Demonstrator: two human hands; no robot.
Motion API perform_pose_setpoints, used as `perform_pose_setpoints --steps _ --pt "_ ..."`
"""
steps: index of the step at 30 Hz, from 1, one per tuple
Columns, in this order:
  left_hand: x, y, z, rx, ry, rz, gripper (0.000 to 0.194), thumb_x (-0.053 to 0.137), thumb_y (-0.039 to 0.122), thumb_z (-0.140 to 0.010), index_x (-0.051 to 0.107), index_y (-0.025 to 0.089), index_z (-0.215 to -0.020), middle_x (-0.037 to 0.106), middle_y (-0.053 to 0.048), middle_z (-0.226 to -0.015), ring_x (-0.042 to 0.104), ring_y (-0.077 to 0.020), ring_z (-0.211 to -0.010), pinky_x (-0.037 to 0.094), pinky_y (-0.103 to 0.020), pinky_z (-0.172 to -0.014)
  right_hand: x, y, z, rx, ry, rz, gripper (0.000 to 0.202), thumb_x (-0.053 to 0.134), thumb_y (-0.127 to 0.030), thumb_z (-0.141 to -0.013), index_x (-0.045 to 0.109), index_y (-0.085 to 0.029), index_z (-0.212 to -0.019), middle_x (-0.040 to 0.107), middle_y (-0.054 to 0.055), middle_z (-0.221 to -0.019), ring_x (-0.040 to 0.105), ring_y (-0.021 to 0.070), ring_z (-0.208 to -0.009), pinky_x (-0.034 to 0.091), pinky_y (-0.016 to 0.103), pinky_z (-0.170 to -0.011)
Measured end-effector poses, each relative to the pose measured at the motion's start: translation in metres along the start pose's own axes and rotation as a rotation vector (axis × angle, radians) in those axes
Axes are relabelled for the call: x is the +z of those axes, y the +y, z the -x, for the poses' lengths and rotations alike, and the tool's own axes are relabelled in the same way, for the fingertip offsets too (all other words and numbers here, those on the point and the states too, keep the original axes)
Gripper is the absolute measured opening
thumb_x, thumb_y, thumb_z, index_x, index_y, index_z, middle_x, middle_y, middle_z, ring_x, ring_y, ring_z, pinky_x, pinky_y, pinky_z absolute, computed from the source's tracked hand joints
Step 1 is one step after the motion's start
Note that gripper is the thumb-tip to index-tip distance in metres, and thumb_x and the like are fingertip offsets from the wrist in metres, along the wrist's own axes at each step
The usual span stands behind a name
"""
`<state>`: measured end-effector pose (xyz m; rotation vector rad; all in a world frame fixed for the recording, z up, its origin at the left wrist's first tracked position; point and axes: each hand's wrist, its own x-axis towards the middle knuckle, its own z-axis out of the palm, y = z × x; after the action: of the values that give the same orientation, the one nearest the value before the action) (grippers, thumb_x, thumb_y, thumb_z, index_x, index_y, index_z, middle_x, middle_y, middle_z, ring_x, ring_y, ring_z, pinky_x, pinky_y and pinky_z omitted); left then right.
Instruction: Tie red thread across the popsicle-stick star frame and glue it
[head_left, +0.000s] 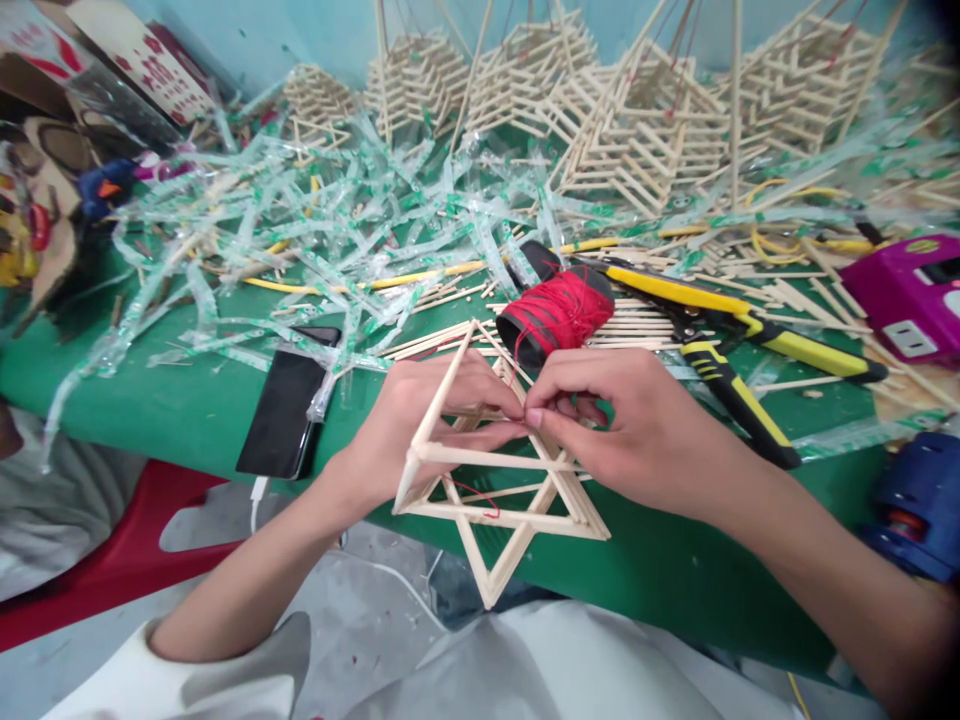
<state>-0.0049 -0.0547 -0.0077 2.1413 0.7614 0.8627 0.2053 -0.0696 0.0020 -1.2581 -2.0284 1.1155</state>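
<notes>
A star-shaped frame of thin wooden sticks [491, 453] stands at the table's front edge, its lower point jutting over the edge. My left hand [409, 420] reaches in through the frame, thumb and finger pinched on red thread. Meeting it fingertip to fingertip, my right hand [622, 420] pinches the same thread by a stick on the frame's right side. A short tail of red thread [493, 512] hangs lower in the frame. Just behind my hands lies a spool of red thread [559, 312] on a black core. My fingers hide the exact spot where the thread meets the wood.
Yellow-black pliers [735, 370] lie right of the spool. A black phone [289, 405] with a white cable is at left. Clear tape scraps [360, 215] and loose sticks cover the table's middle. Several stacked stick lanterns [652, 120] stand behind. A purple power strip [911, 295] is at right.
</notes>
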Motion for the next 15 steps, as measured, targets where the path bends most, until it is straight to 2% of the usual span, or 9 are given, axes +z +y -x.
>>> perform_pose_setpoints --steps 5,9,15 --pt "0.0033 -0.0056 0.0003 -0.015 -0.006 -0.021 0.009 0.079 0.021 -0.085 0.07 0.019 -0.083 0.073 0.0 -0.078 0.066 -0.0122 -0.074 0.054 -0.025 -0.074 0.0009 -0.0025 -0.0007 0.002 0.015 -0.03 0.016 0.061 -0.007 -0.08 0.067 -0.018 -0.07 0.057 -0.004 -0.062 0.048 0.0082 -0.056 0.036 0.023 -0.053" --pt "0.0026 -0.0043 -0.001 -0.034 -0.027 -0.031 0.008 0.075 0.013 -0.084 0.069 0.017 -0.08 0.071 0.0 -0.077 0.065 -0.012 -0.075 0.053 -0.025 -0.077 0.0012 -0.0034 -0.0007 0.021 0.024 -0.055 0.017 0.061 -0.008 -0.081 0.066 -0.018 -0.068 0.057 -0.003 -0.061 0.047 0.0083 -0.055 0.035 0.022 -0.051" --pt "0.0007 -0.0009 -0.0004 -0.052 -0.034 -0.018 0.006 0.069 0.012 -0.085 0.069 0.018 -0.082 0.073 -0.001 -0.078 0.066 -0.0125 -0.075 0.055 -0.028 -0.082 -0.0013 0.0023 0.0017 0.017 0.021 0.0 0.013 0.062 -0.011 -0.085 0.072 -0.018 -0.079 0.065 -0.001 -0.071 0.053 0.0096 -0.061 0.037 0.023 -0.055"
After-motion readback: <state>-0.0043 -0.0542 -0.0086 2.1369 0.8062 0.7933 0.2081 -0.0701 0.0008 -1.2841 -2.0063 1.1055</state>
